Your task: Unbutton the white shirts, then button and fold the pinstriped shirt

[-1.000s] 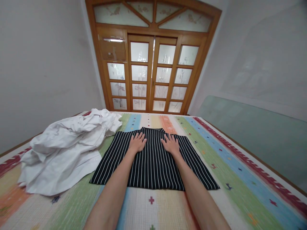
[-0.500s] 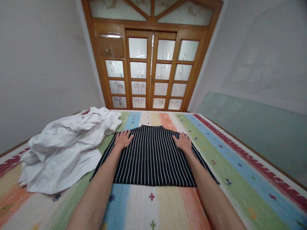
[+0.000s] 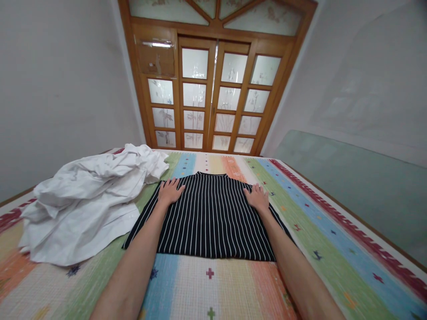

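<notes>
A black garment with thin white stripes (image 3: 213,218) lies flat on the colourful striped bed cover (image 3: 193,289), its neckline at the far side and a straight edge nearest me. My left hand (image 3: 170,192) rests on its upper left shoulder area with the fingers spread. On the opposite shoulder lies my right hand (image 3: 257,198), also flat with fingers apart. Neither hand grips the cloth. Both forearms cover parts of the garment's sides and sleeves.
A crumpled white cloth (image 3: 90,200) lies left of the garment, near my left forearm. Along the right side stands a pale green panel (image 3: 350,182) against the wall. Wooden doors with glass panes (image 3: 213,89) are beyond the bed.
My right hand has slid slightly to the right on the garment. My left hand has barely moved. The view has tilted a little.
</notes>
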The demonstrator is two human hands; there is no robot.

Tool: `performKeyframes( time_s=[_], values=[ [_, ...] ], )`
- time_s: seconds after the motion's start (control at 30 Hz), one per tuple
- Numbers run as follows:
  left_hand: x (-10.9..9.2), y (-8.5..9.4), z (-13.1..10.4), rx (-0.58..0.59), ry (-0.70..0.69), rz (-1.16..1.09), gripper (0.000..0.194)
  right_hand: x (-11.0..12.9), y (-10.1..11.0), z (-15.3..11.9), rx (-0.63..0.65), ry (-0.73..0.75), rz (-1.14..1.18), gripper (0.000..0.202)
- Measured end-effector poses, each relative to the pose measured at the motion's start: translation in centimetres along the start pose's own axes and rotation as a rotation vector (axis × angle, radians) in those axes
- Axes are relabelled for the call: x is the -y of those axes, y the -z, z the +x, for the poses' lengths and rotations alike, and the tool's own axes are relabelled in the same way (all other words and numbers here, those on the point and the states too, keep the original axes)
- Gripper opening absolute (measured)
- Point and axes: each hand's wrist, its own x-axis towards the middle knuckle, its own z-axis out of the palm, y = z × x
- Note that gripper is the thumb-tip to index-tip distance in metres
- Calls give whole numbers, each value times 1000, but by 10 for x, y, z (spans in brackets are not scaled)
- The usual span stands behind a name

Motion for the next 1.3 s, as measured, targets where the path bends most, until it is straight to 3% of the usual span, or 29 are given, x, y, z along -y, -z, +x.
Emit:
performKeyframes(
  time_s=[0.1,0.17,0.23,0.33,0.4,0.87,1.3],
  values=[
    [-1,-3,1,-30,17,-3,70,1,-1,-1,-114,53,-17,71],
    [-2,-5,2,-40,27,0,69,2,-1,-2,-184,164,-18,68],
    [-2,-6,3,-41,33,5,70,1,0,-1,-157,310,-10,63],
    [-2,-5,3,-48,26,8,71,1,2,1,-8,446,-21,57],
    [-2,-4,2,-47,22,5,70,2,3,1,41,430,-46,57],
    [-1,-1,1,-7,-23,55,70,5,0,3,75,153,-47,70],
    [18,2,2,22,-190,35,67,-24,4,-1,97,206,-95,66]
  ],
)
